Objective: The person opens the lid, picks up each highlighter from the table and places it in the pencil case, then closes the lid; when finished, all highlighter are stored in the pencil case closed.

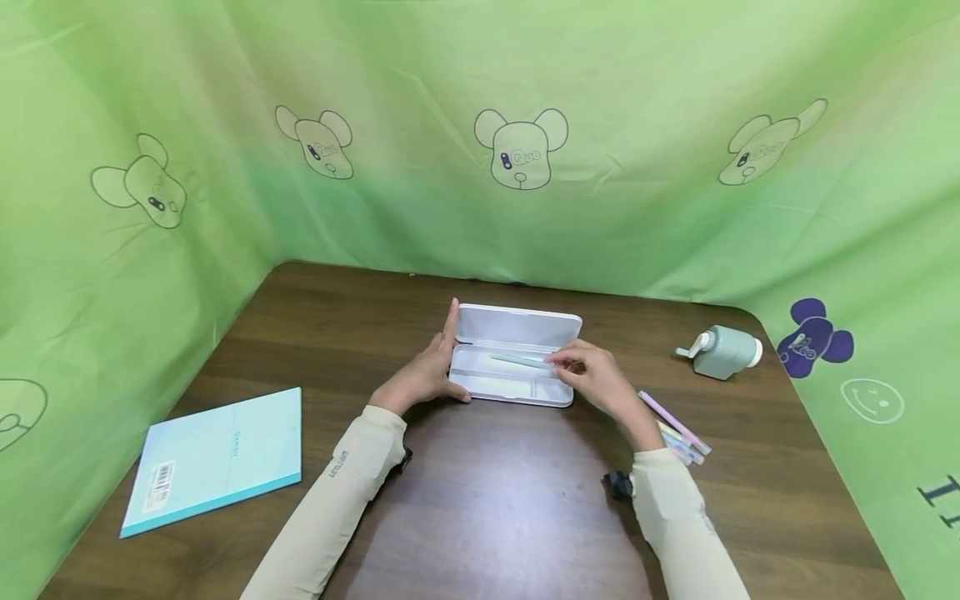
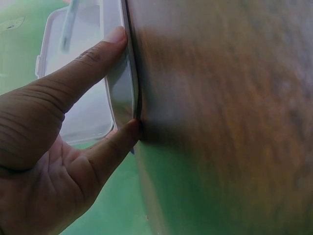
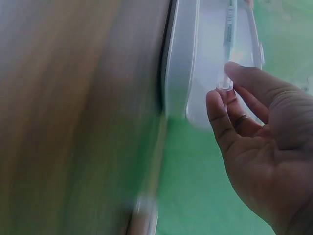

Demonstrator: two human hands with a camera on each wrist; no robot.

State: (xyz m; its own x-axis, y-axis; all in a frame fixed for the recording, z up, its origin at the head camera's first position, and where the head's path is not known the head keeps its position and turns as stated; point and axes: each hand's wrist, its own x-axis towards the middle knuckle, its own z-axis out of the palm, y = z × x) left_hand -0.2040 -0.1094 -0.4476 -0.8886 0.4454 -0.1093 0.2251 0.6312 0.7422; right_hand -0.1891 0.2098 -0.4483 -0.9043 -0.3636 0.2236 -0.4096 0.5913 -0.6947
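A white pencil case [image 1: 487,387] lies with its hinged lid [image 1: 517,325] raised at the back. At its left end, my left hand [image 1: 423,375] is spread, the thumb at the front edge and a finger stretched up beside the lid. The left wrist view shows thumb and finger [image 2: 110,154] touching the case's side. Over the case's right part, my right hand [image 1: 600,379] pinches a pale green pen [image 1: 517,361] by one end. In the right wrist view the pen [image 3: 230,34] has a clear end between thumb and fingertips, and small print on its barrel.
Several pastel pens [image 1: 678,437] lie beside the right forearm, partly hidden by it. Behind them a grey-green bottle [image 1: 726,352] with a white cap lies on the brown table [image 1: 480,500]. A light blue notebook [image 1: 225,454] is at the left. Green curtain [image 1: 420,225] surrounds the table.
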